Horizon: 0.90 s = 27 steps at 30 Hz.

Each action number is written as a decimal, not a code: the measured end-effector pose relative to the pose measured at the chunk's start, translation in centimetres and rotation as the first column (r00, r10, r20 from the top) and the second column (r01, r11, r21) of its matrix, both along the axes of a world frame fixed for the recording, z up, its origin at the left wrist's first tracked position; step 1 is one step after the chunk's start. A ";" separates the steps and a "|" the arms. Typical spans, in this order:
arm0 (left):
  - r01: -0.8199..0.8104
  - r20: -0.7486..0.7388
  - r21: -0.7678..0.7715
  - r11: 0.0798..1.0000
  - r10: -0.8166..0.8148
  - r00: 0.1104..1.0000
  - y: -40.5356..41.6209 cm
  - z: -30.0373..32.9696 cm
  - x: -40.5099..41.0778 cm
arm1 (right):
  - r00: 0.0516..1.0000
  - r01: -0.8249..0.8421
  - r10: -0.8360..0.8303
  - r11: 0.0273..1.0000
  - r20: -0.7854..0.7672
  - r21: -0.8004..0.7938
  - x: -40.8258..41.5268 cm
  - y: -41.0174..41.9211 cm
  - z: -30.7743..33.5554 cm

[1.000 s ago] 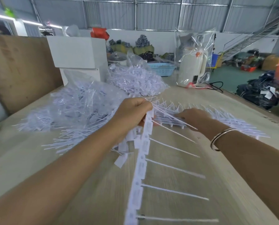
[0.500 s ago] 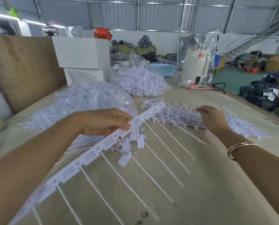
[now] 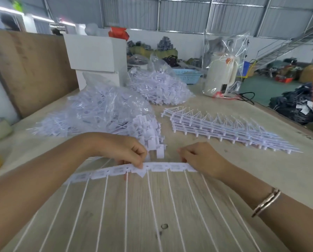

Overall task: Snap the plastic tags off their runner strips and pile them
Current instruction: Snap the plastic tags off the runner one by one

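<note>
Holding one runner strip [image 3: 159,167] level above the wooden table [image 3: 234,166], both hands pinching it.

Behind, from largest down: clear bags of loose tags [image 3: 101,110] at left, stack of unbroken strips [image 3: 223,129] at right, small pile of snapped tags [image 3: 150,130] just beyond the knuckles. Left hand [image 3: 123,151] curled, fingertips pinched on the strip's upper edge near mid-length, beside a tag [image 3: 140,172] tilted out of line. Right hand [image 3: 203,159] curled, thumb and fingers clamped on the strip's right end. Thin white tails [image 3: 152,206] running from the strip toward the camera, across the tabletop.
</note>
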<state>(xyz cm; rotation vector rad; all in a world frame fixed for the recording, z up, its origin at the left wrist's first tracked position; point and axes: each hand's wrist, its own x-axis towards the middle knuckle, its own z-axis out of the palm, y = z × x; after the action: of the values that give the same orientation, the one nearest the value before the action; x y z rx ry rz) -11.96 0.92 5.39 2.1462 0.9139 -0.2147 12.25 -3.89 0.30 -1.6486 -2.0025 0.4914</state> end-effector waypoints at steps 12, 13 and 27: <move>-0.170 0.126 0.608 0.775 0.117 0.985 -5.6 -3.9 5.1 | 0.956 0.001 0.004 1.000 -0.294 0.019 -3.6 0.4 -0.2; -0.200 0.140 0.642 0.740 0.143 0.980 -5.4 -4.2 4.9 | 0.946 0.009 -0.004 1.000 -0.323 0.014 -3.2 0.2 -0.5; -0.243 0.139 0.808 0.536 0.228 0.964 -4.9 -5.5 3.0 | 0.916 -0.351 0.279 0.906 -0.290 -0.237 -0.5 -0.8 -0.2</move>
<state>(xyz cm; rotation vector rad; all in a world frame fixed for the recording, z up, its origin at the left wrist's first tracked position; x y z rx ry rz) -9.00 -3.98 -0.13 2.8028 1.4915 0.4869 11.75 -4.69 0.06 -1.3276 -2.0854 1.0977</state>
